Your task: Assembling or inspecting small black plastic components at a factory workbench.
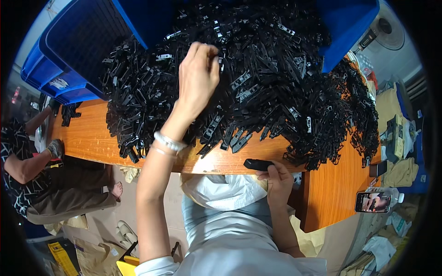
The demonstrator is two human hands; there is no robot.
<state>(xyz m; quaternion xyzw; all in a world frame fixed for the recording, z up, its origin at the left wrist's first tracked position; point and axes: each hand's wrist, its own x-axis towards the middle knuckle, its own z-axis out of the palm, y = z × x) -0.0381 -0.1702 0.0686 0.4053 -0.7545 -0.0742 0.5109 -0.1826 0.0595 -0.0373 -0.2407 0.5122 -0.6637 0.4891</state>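
Note:
A large heap of small black plastic clip-like parts (271,92) covers the wooden table (87,133). My left hand (198,76) is over the far middle of the heap, its fingers curled in and closed. Whatever its fingertips may hold is hidden behind the hand. By the near table edge, my right hand (278,181) grips one end of a small, long black plastic piece (258,164) between thumb and fingers. The far end of that piece points left over the wood.
Blue plastic crates (69,50) stand at the far left and behind the heap. At right are a phone (374,202) and a fan (386,33). A white bag (225,188) covers my lap. Someone in a patterned shirt (20,170) works at left.

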